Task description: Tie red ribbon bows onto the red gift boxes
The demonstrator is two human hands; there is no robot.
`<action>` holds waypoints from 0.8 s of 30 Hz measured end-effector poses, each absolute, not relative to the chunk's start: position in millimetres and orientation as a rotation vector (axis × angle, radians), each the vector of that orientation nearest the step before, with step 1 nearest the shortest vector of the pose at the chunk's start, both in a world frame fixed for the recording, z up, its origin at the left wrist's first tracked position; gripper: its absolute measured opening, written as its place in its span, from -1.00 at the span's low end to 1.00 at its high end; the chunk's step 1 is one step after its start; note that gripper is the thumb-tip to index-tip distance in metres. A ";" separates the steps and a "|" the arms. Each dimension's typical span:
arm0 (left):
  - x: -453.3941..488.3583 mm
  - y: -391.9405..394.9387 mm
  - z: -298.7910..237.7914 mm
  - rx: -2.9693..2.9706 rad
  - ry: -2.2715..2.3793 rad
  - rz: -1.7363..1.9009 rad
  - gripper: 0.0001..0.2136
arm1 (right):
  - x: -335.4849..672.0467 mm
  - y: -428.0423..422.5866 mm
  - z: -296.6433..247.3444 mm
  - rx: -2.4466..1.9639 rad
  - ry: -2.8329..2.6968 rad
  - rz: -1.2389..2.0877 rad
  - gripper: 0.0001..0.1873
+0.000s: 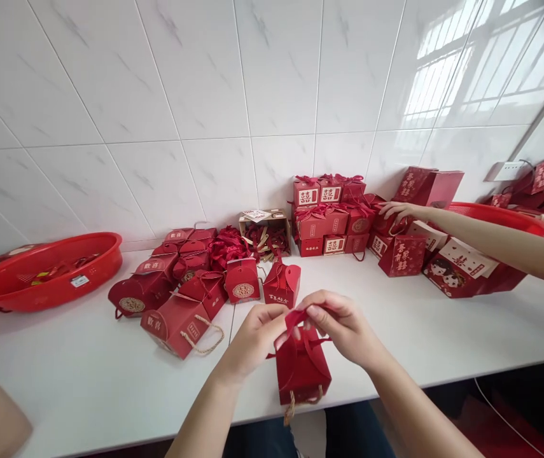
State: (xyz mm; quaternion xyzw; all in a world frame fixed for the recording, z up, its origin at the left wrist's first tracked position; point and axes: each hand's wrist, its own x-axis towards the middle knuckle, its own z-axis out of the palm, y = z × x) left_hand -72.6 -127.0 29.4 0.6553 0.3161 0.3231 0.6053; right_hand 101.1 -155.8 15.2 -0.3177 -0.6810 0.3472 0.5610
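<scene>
A small dark-red gift box (301,369) sits at the front edge of the white table, with a twisted rope handle (291,407) hanging at its near side. Just above its top, my left hand (258,334) pinches a red ribbon (294,318). My right hand (341,324) grips the same ribbon from the other side, thumb and fingers pressed together. Short ribbon ends stick out at both sides of the box top. Right behind it stands another red gift box (282,284), and beside that one a box with a round gold emblem (243,281).
More red boxes (171,321) cluster at left, near a red plastic basket (95,264). An open carton (278,222) holds ribbons and tags. Stacked boxes (322,222) line the wall. At right, another person's hand (398,211) reaches onto boxes; part of a person shows at lower left.
</scene>
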 end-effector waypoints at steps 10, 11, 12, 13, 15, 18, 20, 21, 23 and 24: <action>-76.9 -125.7 38.0 1.354 0.681 0.665 -0.65 | 120.7 -155.1 4.4 -0.896 -2.031 -0.158 -0.69; -76.6 -128.0 38.6 1.418 0.709 0.646 -0.66 | 119.1 -156.0 3.8 -0.909 -2.007 -0.160 -0.68; -76.7 -130.6 38.4 1.515 0.767 0.654 -0.69 | 117.1 -157.3 3.3 -0.917 -1.963 -0.157 -0.68; -77.4 -133.2 37.3 1.644 0.858 0.695 -0.73 | 115.4 -159.1 2.7 -0.925 -1.901 -0.149 -0.67; -83.2 -138.3 31.9 1.950 1.093 0.852 -0.79 | 115.5 -164.8 -0.2 -0.969 -1.731 -0.104 -0.68; -109.2 -145.0 16.4 2.233 1.392 1.018 -0.80 | 133.4 -179.7 -13.8 -1.159 -1.431 0.053 -0.79; -137.9 -149.5 3.3 2.208 1.609 0.958 -0.75 | 157.9 -193.0 -31.1 -1.382 -1.222 0.166 -0.80; -153.5 -151.9 -3.5 2.139 1.759 0.885 -0.72 | 171.9 -200.0 -42.0 -1.504 -1.131 0.206 -0.76; -181.7 -156.9 -17.4 1.927 2.029 0.624 -0.68 | 197.6 -213.0 -65.6 -1.729 -1.048 0.297 -0.67; -192.1 -159.3 -24.4 1.832 2.076 0.487 -0.66 | 207.1 -218.3 -76.9 -1.809 -1.050 0.365 -0.64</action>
